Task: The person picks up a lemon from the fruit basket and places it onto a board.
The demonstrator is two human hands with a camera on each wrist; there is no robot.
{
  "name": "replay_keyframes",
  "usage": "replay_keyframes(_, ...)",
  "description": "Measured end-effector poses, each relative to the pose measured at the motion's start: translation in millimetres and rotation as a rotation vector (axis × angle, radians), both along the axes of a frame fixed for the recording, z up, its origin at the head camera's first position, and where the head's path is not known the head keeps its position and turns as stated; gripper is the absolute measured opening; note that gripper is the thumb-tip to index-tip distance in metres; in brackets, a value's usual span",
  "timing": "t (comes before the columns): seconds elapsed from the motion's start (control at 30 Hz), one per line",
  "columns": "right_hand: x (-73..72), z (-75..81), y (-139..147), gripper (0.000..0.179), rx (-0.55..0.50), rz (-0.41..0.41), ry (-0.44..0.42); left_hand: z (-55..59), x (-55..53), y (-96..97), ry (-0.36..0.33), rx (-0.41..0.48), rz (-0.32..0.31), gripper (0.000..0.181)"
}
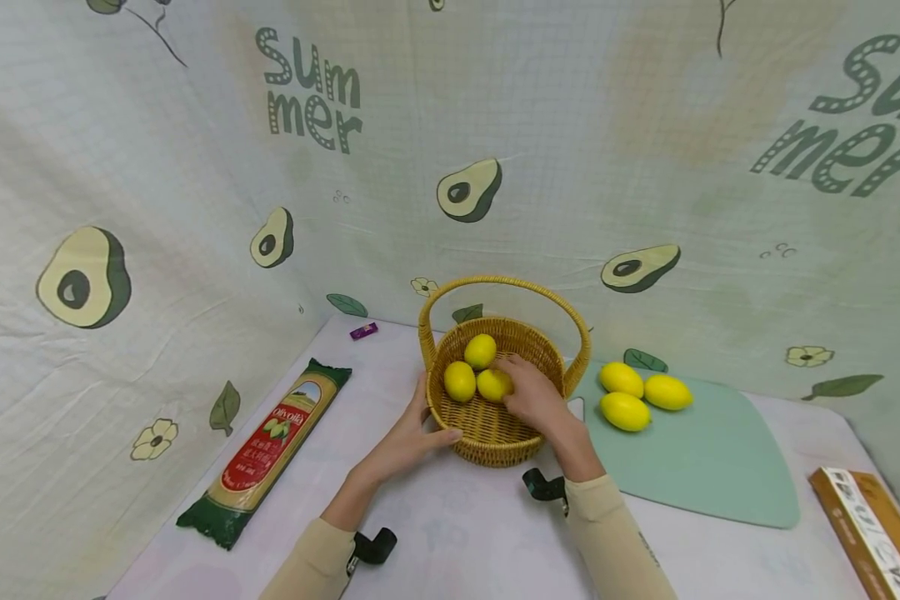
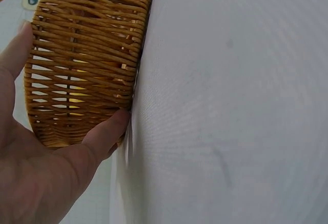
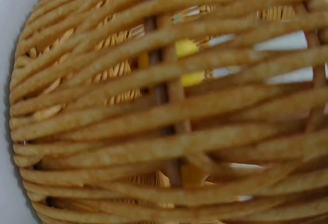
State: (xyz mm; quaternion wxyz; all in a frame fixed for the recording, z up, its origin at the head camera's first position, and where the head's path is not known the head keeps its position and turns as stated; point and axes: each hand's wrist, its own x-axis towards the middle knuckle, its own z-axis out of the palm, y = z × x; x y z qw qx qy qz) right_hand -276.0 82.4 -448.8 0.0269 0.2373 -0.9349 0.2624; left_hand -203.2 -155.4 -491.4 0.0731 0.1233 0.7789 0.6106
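Observation:
A wicker basket [image 1: 495, 450] with a tall arched handle stands on the table, three lemons inside. My left hand [image 1: 403, 442] grips its left side; the left wrist view shows thumb and fingers spread around the woven wall [image 2: 87, 65]. Reaching over the rim, my right hand [image 1: 528, 392] holds the rightmost lemon [image 1: 492, 385] by its right side. The other two, an upper lemon [image 1: 481, 352] and a left lemon [image 1: 460, 382], lie against it. In the right wrist view the basket wall [image 3: 154, 106] fills the picture and hides the hand, with bits of yellow showing through gaps.
Right of the basket, three more lemons [image 1: 625, 412] lie on a green cutting board [image 1: 705, 467]. A pasta packet [image 1: 266, 450] lies at left, with a small purple packet [image 1: 363, 331] behind it. An orange-brown box [image 1: 870, 533] sits at the right edge. Printed cloth hangs behind.

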Motion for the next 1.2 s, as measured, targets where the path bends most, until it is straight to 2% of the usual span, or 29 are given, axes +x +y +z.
replay_keyframes(0.13,5.8,1.8,-4,0.054,0.023,0.066,-0.057,-0.3,-0.3,-0.3,-0.005,-0.007,0.003,0.109)
replay_keyframes(0.23,11.3,5.6,-6,0.05,0.055,0.094,-0.067,0.4,-0.5,0.6,-0.007,-0.016,0.008,0.11)
replay_keyframes(0.47,22.8,13.6,-3,0.047,0.123,0.088,-0.07,0.1,-3.3,3.2,0.021,-0.03,-0.003,0.109)
replay_keyframes(0.63,28.0,12.8,-1,0.051,0.15,0.094,-0.084,0.3,-1.6,1.3,-0.004,-0.034,0.012,0.11)
replay_keyframes(0.77,31.6,13.5,1,0.049,0.16,0.111,-0.064,1.6,0.8,-1.5,-0.027,-0.04,0.024,0.11)
replay_keyframes(0.97,39.1,27.5,11,0.05,0.081,0.147,-0.062,5.4,2.4,-3.0,-0.034,-0.041,0.023,0.11)
replay_keyframes(1.2,46.3,38.2,29,0.054,-0.01,0.187,-0.033,4.7,2.5,-0.8,-0.042,-0.064,0.029,0.111)
